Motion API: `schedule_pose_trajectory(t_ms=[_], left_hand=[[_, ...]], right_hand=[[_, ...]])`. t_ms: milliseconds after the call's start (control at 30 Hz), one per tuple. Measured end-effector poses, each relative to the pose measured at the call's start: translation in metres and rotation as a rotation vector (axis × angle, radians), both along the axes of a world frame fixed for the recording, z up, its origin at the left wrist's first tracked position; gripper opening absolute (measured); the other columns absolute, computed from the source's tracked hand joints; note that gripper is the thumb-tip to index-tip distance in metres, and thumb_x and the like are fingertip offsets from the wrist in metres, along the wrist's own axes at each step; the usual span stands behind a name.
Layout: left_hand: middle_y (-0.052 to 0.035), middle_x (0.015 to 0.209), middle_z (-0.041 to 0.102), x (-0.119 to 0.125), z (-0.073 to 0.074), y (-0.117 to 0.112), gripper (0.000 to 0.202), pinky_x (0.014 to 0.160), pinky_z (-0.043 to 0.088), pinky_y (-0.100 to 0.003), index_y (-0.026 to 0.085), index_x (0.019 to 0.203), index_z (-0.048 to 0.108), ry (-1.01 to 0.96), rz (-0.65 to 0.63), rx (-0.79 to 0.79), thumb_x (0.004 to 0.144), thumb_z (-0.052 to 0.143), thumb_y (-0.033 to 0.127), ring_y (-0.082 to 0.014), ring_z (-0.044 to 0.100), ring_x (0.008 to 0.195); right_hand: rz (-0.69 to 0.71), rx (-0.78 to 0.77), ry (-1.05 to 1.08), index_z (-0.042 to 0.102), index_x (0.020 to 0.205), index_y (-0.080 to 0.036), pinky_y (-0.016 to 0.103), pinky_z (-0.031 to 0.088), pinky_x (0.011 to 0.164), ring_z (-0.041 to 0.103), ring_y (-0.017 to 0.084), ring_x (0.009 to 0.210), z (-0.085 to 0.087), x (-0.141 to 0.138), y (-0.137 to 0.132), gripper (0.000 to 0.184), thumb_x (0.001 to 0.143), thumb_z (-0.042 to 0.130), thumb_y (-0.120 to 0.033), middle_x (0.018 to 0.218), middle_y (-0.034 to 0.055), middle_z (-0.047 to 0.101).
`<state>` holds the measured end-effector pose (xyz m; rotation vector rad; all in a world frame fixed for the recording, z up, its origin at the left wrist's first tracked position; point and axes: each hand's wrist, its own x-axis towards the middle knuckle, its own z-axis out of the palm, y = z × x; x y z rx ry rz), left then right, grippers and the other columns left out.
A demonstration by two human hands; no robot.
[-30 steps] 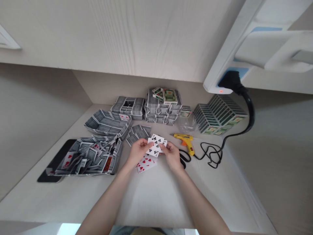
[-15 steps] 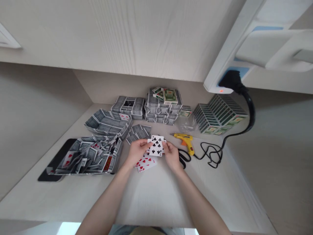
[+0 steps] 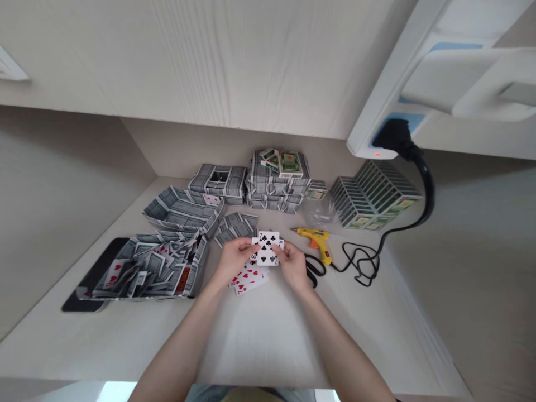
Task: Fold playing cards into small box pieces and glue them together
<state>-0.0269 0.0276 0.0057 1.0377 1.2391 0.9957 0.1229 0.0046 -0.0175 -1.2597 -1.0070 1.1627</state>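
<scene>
My left hand (image 3: 235,258) and my right hand (image 3: 292,264) grip a few overlapping playing cards between them. On top, facing me, is the seven of clubs (image 3: 267,258); an eight sticks out crosswise from behind it on both sides. Both thumbs press on the front of the cards. Below them on the table lie red-heart cards (image 3: 250,281), partly hidden by the held cards and my left hand. Face-down grey cards (image 3: 237,226) lie just beyond. Black-handled scissors (image 3: 315,268) rest beside my right hand, their blades hidden.
At left, a box made of cards (image 3: 142,290), filled with loose cards, sits on a dark flat object (image 3: 79,301). Behind stand an open card tray (image 3: 180,209) and stacked card boxes (image 3: 276,187). At right lie a yellow glue gun (image 3: 318,241), its black cord (image 3: 363,279) and stacked card packs (image 3: 377,195).
My right thumb has moved left onto the face of the seven of clubs, and more of the eight shows at its right. The view has shifted slightly.
</scene>
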Motion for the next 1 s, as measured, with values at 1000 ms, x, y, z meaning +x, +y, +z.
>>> schedule_pose_trajectory(t_ms=[1000], left_hand=[[-0.0069,0.082,0.071,-0.0054,-0.0072,0.0036,0.037,0.066,0.054,-0.032,0.013,0.085,0.066,-0.110,-0.023,-0.049,0.057,0.072,0.036,-0.0192,0.065,0.072]], right_hand=[[0.086,-0.072,0.108,0.063,0.081,-0.014,0.028,0.051,0.054,0.060,0.016,0.057,-0.0024,-0.0007,0.0002,0.034,0.066,0.064,-0.044,0.073,0.0044,0.068]])
